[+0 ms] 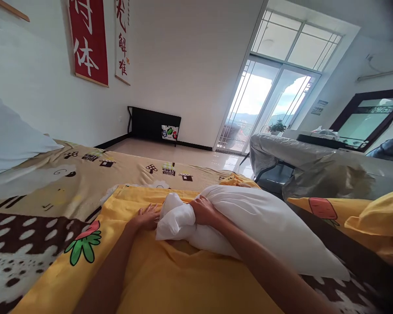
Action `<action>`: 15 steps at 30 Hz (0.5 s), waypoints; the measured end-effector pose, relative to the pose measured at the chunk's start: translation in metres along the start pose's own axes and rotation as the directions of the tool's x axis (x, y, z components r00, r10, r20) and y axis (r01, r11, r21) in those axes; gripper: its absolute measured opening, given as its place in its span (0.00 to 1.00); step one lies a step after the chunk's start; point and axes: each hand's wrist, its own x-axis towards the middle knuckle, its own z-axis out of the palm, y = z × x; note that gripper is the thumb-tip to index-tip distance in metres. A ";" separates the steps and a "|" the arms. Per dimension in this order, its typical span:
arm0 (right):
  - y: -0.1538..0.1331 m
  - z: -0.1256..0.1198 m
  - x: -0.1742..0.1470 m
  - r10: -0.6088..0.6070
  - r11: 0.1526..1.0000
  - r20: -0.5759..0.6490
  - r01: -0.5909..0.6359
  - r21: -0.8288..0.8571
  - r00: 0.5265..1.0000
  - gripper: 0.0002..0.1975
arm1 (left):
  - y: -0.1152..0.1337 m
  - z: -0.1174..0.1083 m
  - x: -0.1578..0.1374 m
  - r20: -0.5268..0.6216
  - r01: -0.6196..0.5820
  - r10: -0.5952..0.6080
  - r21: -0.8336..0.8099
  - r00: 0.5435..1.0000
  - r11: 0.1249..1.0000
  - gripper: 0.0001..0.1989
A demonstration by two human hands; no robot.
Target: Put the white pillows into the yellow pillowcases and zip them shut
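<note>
A white pillow point(249, 218) lies across a yellow pillowcase point(170, 283) with a printed carrot at its left side. My right hand point(203, 210) is closed round the pillow near its left end, and the fabric bunches up beyond the fist in a twisted corner point(175, 220). Just left of that corner, my left hand point(147, 217) rests on the yellow cloth with its fingers spread. Its fingertips come close to the white fabric; whether they touch it I cannot tell.
Beneath everything is a patterned beige and brown blanket point(127, 170). White bedding point(13, 131) is heaped at the left. More yellow carrot-print fabric point(380, 218) lies at the right. Behind stand a plastic-covered table point(275, 146), a black folded frame point(147, 124) and a glass door point(249, 104).
</note>
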 end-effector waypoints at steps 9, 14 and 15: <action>0.009 -0.045 0.002 -0.008 0.997 0.067 0.013 -0.070 0.998 0.14 | 0.005 0.013 0.008 -0.282 0.048 -0.019 0.095 0.959 0.994 0.24; 0.011 -0.064 0.016 -0.049 0.998 0.168 0.055 -0.033 0.985 0.18 | 0.009 0.011 0.013 -0.401 -0.033 0.097 0.162 0.911 0.986 0.20; 0.011 -0.067 0.020 -0.060 0.998 0.187 0.065 -0.020 0.980 0.19 | 0.009 0.011 0.015 -0.403 -0.053 0.119 0.171 0.908 0.984 0.21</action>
